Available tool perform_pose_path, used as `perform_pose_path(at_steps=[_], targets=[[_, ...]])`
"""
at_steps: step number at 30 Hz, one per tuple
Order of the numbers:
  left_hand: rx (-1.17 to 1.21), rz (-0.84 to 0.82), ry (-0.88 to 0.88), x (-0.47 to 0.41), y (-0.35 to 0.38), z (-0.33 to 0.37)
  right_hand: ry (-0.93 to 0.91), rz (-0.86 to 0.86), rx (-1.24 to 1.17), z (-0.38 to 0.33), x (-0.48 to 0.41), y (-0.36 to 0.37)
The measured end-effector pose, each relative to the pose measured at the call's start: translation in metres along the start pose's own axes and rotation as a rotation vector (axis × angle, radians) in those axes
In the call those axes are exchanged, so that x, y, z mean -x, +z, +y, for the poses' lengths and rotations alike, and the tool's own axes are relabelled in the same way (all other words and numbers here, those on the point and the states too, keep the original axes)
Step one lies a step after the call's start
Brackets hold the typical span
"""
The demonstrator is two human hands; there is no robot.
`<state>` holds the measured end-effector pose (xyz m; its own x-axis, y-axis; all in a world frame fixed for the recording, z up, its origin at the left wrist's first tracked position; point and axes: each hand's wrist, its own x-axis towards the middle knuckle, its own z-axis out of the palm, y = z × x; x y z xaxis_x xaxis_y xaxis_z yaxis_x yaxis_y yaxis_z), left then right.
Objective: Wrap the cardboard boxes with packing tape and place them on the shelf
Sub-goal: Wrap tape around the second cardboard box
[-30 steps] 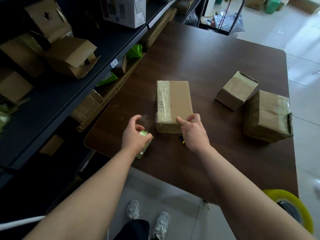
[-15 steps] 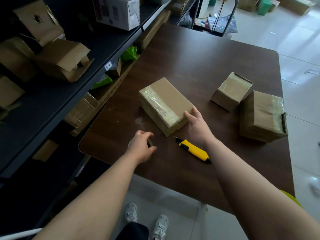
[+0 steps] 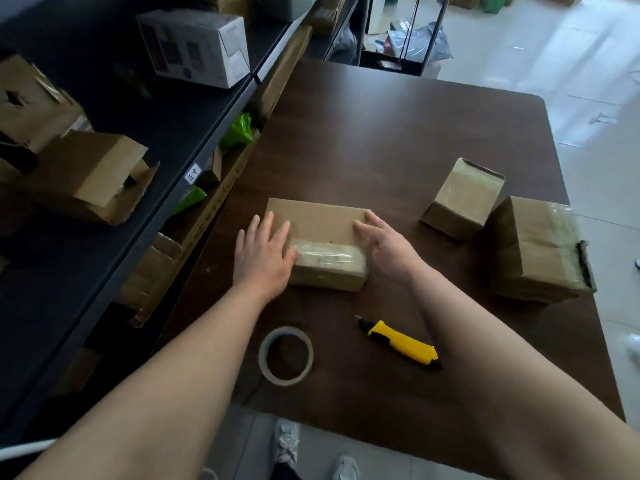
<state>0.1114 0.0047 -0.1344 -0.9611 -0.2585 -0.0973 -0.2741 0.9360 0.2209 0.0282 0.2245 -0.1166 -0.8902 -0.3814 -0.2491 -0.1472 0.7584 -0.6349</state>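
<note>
Left hand (image 3: 263,252), right hand (image 3: 384,247): flat, fingers straight, bracing the box (image 3: 318,220) ends, probably to square it.
Tape (image 3: 286,381), knife (image 3: 401,342): lying near, within reach.

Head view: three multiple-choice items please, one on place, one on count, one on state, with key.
1. The tape roll lies: A) on the table, nearer the person than the flat box; B) on top of that box; C) leaning upright against it.
2. Cardboard boxes on the table: A) two; B) three; C) five.
3. The left hand and right hand are: A) both fists; B) both open, one at each end of the flat box; C) both gripping the tape roll.
Key: 1 A, flat beside the knife; 2 B, flat box, small box, large box; 3 B, straight fingers on both.
</note>
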Motion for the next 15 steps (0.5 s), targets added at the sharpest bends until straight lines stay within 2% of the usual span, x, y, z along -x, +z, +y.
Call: perform_pose_path(at_steps=[4, 6, 8, 11, 15], targets=[[-0.008, -0.098, -0.02, -0.02, 0.003, -0.002, 0.014, 0.255, -0.1, -0.022, -0.006, 0.021], [0.01, -0.127, -0.013, -0.021, 0.007, 0.0, 0.013, 0.276, -0.047, -0.028, -0.005, 0.043], [0.041, -0.138, 0.002, -0.019, 0.012, -0.001, 0.09, 0.293, -0.068, -0.027, -0.006, 0.058], [0.085, -0.136, 0.004, -0.019, 0.016, -0.006, 0.215, 0.345, -0.307, -0.02, -0.012, 0.059], [0.235, -0.124, 0.01, -0.021, 0.018, -0.009, 0.3, 0.339, -0.738, -0.012, -0.012, 0.051]])
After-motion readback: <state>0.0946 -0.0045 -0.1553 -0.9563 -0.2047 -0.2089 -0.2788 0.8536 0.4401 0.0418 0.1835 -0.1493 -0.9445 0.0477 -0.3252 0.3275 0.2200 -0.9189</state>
